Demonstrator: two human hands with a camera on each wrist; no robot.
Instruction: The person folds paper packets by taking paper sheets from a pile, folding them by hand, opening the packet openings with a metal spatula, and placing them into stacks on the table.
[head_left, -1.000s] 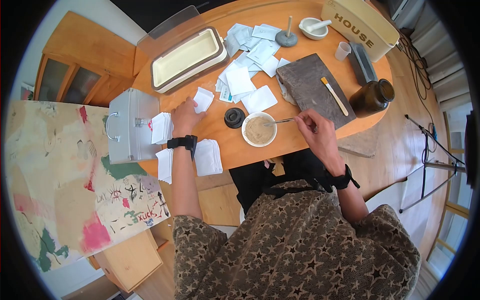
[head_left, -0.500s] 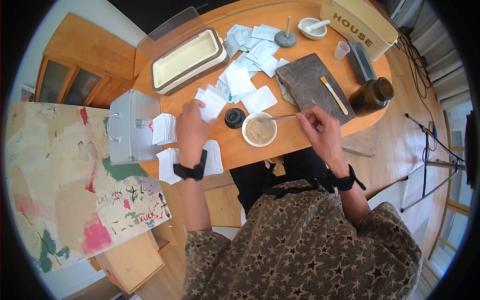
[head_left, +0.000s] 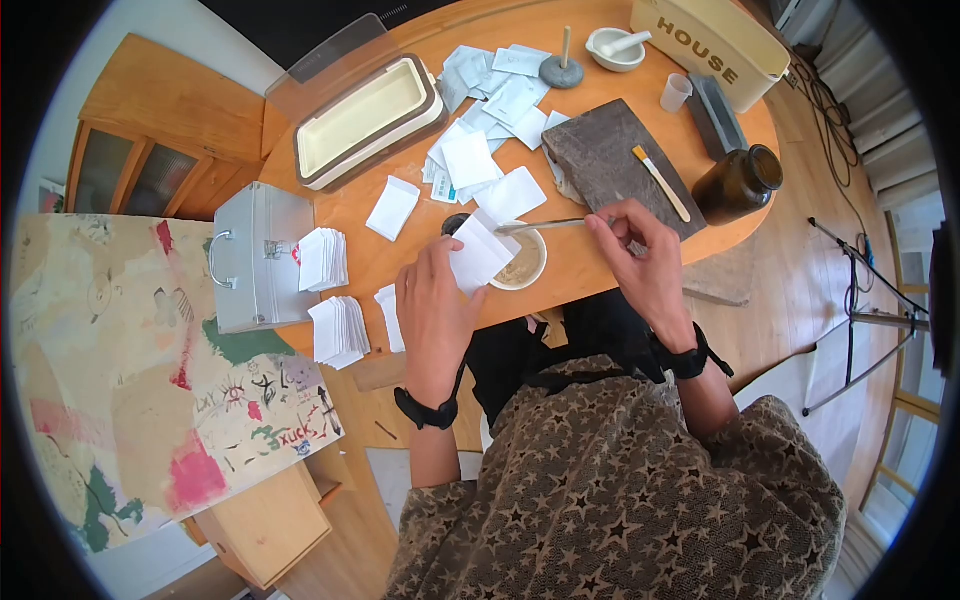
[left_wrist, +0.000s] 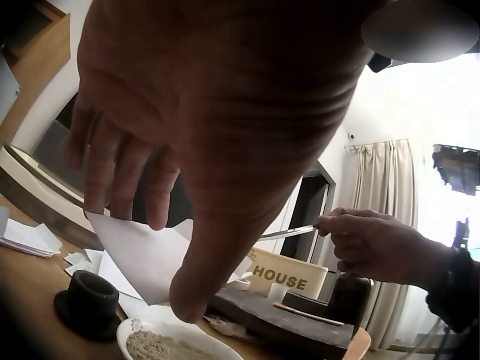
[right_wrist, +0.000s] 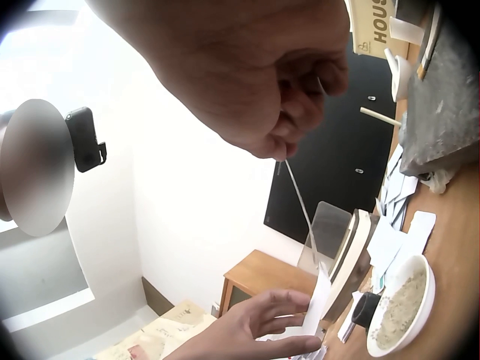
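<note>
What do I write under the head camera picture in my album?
A left hand holds white paper, a right hand a thin tool, near a bowl of powder.

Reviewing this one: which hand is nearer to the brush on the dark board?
The right hand. It pinches a thin metal tool just on the person's side of the brush; the left hand, holding a white packet, is farther left.

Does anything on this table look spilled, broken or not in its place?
I see no spill or damage; the powder sits inside the bowl. Only the loose packets look untidy: they overlap at mixed angles beyond the bowl, while the white stacks by the case are fairly neat.
</note>
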